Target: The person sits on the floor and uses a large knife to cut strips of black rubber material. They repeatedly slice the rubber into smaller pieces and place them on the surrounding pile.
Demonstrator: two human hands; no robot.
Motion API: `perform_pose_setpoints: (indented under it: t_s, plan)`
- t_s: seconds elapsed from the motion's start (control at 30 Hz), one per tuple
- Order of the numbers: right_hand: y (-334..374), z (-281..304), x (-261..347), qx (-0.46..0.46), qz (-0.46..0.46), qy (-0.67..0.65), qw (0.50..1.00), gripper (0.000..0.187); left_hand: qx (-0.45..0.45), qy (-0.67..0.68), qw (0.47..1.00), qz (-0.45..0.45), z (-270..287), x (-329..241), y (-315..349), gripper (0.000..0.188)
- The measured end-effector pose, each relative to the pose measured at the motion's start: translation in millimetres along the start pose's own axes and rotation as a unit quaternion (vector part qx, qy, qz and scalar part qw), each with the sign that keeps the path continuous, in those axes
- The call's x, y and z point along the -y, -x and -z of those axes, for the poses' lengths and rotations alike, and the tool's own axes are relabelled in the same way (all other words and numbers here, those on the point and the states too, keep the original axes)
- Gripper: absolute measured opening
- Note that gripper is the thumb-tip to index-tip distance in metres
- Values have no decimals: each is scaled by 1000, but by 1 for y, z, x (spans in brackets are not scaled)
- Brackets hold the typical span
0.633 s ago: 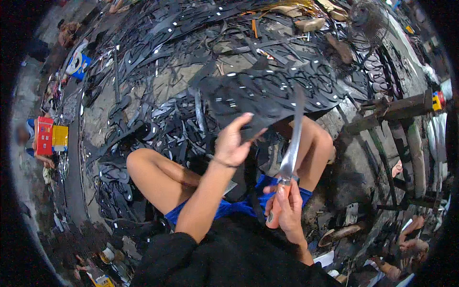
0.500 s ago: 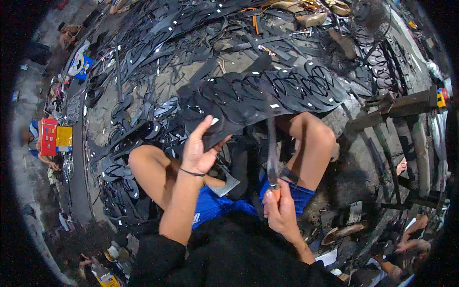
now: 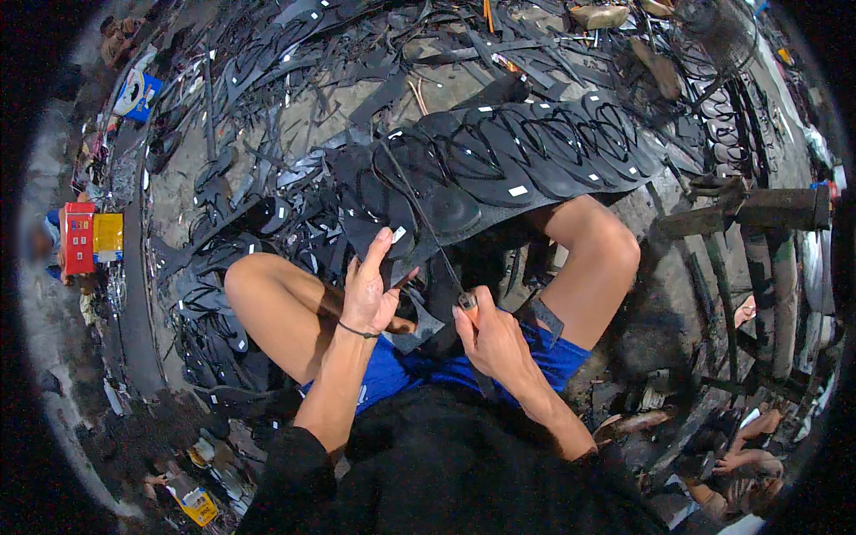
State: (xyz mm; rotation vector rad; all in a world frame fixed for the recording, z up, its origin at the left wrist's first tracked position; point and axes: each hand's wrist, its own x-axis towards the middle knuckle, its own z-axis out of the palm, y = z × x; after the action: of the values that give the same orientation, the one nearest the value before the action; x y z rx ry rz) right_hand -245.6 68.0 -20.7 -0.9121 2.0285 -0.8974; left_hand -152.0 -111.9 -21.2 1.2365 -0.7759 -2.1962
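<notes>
Around you the concrete floor [image 3: 446,96] is strewn with black offcuts [image 3: 379,102]; on it, just beyond your right knee [image 3: 611,241], slants a dark sheet [image 3: 504,214], bearing a row of black sandals [image 3: 526,174] from its left end to its right end; judging by its look, the sheet will be rubbery, soft in bending, a little heavy over that length, more grippy than slippery and hardly fragile, so its near left corner is the place to take hold; your long, thin knife [image 3: 435,237] slants over the sheet's left part, and whether it touches is unclear; it should be light and stiff, best gripped by the orange handle [image 3: 469,306] alone; your right hand [image 3: 499,339] is closed round that handle; your left hand [image 3: 367,299] has thumb and fingers parted at the sheet's near left corner, beside a small white tag [image 3: 399,234]; whether they pinch anything, I cannot tell.
</notes>
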Motion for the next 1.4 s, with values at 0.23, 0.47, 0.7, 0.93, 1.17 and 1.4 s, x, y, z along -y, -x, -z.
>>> perform_pose_setpoints:
  t_s: [0.23, 0.47, 0.7, 0.93, 1.17, 1.4]
  plan:
    - [-38, 4, -11, 3, 26, 37, 999, 32, 16, 80, 996, 38, 5, 20, 1, 19]
    - [-89, -6, -31, 78, 46, 74, 993, 42, 1, 160, 985, 70, 17, 35, -1, 18]
    - [-141, -36, -49, -14, 275, 131, 952, 53, -25, 300, 945, 126, 18, 33, -1, 15]
    - [-162, -82, -28, -112, 315, 160, 929, 39, -11, 331, 934, 132, 18, 26, 9, 16]
    - [-205, -106, 33, -120, 176, -38, 976, 36, 42, -63, 996, -40, 34, -28, 88, 30]
    - [-145, -94, 56, -6, -43, -228, 973, 47, -104, -663, 648, -361, 66, -186, 176, 49]
